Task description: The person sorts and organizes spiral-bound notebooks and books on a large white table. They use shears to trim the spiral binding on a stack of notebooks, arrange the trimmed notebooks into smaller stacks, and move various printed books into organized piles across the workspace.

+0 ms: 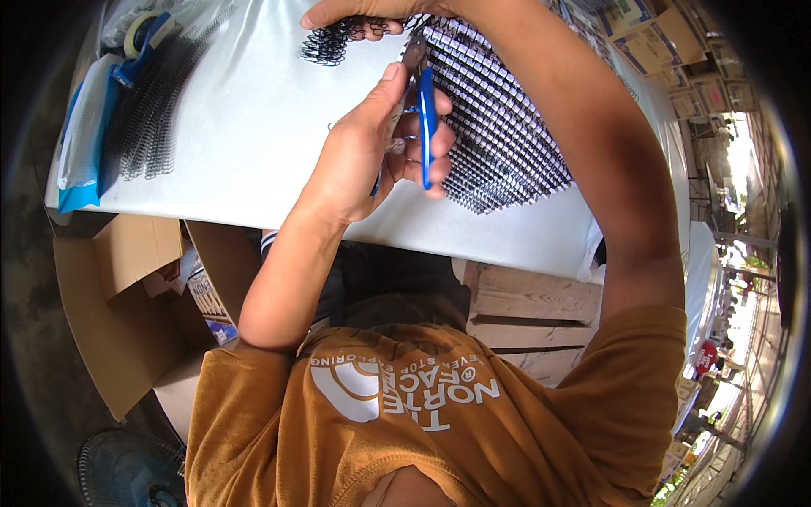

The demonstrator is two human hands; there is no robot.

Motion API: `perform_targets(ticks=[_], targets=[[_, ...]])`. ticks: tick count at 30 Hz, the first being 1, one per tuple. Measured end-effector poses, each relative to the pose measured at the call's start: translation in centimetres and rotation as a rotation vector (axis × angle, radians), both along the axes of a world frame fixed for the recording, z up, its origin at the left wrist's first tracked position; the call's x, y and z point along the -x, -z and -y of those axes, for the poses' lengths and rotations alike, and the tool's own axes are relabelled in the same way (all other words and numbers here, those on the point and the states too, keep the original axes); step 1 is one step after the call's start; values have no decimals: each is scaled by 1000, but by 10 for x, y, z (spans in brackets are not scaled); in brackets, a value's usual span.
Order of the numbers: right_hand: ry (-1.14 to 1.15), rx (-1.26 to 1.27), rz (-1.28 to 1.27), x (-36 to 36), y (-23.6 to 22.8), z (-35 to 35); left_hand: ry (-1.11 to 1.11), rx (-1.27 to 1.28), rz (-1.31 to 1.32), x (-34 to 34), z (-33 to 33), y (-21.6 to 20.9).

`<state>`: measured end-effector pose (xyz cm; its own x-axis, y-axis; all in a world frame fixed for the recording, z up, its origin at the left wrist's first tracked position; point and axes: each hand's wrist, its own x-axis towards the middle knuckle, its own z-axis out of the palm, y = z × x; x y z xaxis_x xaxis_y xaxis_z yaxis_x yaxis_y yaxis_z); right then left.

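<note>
Blue-handled pliers sit in my left hand, whose fingers wrap round the grips. Their dark jaws point up toward a strip of black looped binding wire. At the top edge, my right hand reaches across from the right and closes on that strip; part of this hand is cut off by the frame. Under and beside the pliers lies a wide sheet of black binding-wire loops in rows. Whether the jaws touch the wire is hard to make out.
The white-covered table bears more black wire loops, a blue-and-white package and a blue tape dispenser at left. Below stand an open cardboard box and a fan. Cartons are stacked at the far right.
</note>
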<state>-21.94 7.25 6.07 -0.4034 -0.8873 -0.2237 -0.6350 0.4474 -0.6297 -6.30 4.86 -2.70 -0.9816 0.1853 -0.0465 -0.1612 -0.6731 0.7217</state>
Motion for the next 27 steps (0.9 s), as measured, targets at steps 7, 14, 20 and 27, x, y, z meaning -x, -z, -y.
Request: perform_targets(ticks=[7,14,20,27], targets=[[168,71,125,9,1,-10,-19,-8,116,-6,-19,-27],[156,172,99,6,1,-5,57,-112,-34,-6,-9,-12],[202,304,168,12,11,-2,31,-28,45,1,-21,-27],[247,412,160,13,10,1,123,-194,-51,-10,-12,-17]])
